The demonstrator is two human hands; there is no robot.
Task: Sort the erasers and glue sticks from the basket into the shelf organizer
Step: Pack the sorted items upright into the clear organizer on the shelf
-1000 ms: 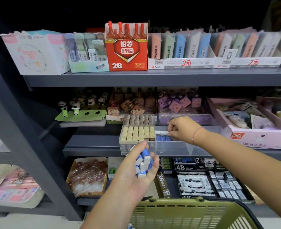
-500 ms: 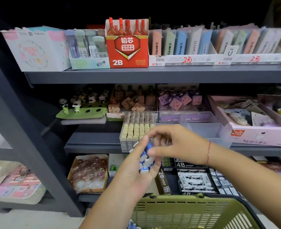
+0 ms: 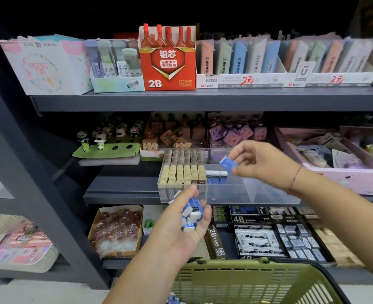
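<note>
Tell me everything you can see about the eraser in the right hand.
The eraser is a rectangular block in a blue sleeve, one white end showing. The right hand pinches it between thumb and fingers, tilted, in the air over the clear organizer, near three matching erasers standing inside.

left hand [image 3: 181, 229] holds erasers [image 3: 192, 213] | right hand [image 3: 262, 163] pinches eraser [image 3: 229, 163] above organizer [image 3: 246, 194]

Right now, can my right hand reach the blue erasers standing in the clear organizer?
Probably yes. The right hand, pinching one eraser, hovers just above the open organizer, with nothing between it and the blue erasers; the left hand is lower.
</note>
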